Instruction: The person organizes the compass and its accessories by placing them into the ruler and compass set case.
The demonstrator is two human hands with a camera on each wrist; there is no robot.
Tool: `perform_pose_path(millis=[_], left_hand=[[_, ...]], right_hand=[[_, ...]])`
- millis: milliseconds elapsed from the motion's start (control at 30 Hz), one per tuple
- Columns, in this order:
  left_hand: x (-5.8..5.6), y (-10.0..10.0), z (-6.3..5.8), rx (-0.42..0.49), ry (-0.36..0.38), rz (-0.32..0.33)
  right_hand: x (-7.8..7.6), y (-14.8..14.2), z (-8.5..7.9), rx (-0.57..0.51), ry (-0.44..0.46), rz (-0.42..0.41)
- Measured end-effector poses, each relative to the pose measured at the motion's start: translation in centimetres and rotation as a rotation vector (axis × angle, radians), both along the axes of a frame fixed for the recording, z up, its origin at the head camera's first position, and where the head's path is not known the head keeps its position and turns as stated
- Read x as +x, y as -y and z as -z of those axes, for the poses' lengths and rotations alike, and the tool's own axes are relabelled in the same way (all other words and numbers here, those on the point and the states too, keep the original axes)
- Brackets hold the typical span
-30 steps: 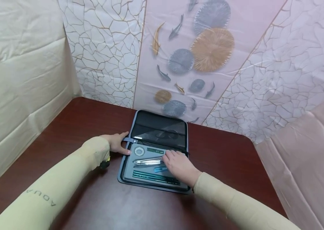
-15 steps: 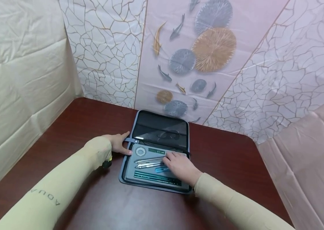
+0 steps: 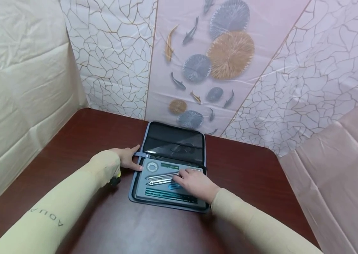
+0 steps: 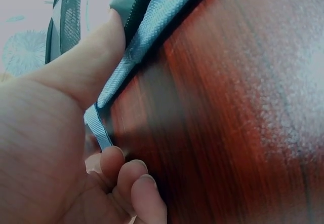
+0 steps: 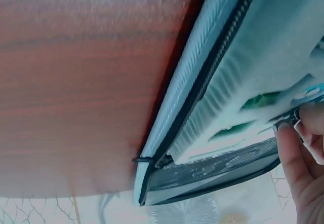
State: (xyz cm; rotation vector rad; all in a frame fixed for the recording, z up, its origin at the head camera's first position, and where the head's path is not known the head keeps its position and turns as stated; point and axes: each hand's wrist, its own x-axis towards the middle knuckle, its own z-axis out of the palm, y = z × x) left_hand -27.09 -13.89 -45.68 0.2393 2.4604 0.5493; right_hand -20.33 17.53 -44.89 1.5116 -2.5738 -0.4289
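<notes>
A blue-grey zip case [image 3: 132, 197] lies unfolded on the table, its grey foam insert [image 3: 142, 185] showing. My left hand [image 3: 129, 157] rests at the case's left side; its thumb [image 4: 104, 46] touches the edge and its loosely bent fingers lie by a fabric strap [image 4: 98, 125]. My right hand [image 3: 196, 181] is over the insert. Its thumb and finger pinch the dark end [image 5: 287, 118] of a silver pen-like tool [image 3: 161, 181]. A second silver tool [image 3: 158, 176] lies alongside. Green pencils [image 3: 169, 195] sit in the nearer slot. The palm partly covers a blue item [image 3: 174, 186].
The raised lid [image 3: 175, 141] has dark mesh pockets and stands by the patterned back curtain [image 3: 118, 63]. A white ring-shaped piece [image 3: 152, 167] and a green bar [image 3: 170, 165] fill other slots. Dark red tabletop [image 3: 245, 169] surrounds the case.
My right hand has shifted slightly left along the silver tools, its fingers now further over them. The left hand stays at the case edge. The head view has swayed a little.
</notes>
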Motion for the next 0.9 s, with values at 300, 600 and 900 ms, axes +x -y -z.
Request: perform_pose_path(millis=[300,600,900], left_hand=[[0.0,0.2,0.5,0.009,0.006,-0.02],[0.8,0.1,0.5,-0.015,0.001,-0.021],[0.6,0.0,0.1,-0.004,-0.015,-0.001]], right_hand=[[-0.3,-0.3,-0.5,0.058,0.011,-0.067],[-0.6,-0.9,0.3,0.075,-0.054,-0.147],[-0.6,-1.2,0.4,0.066,-0.039,-0.127]])
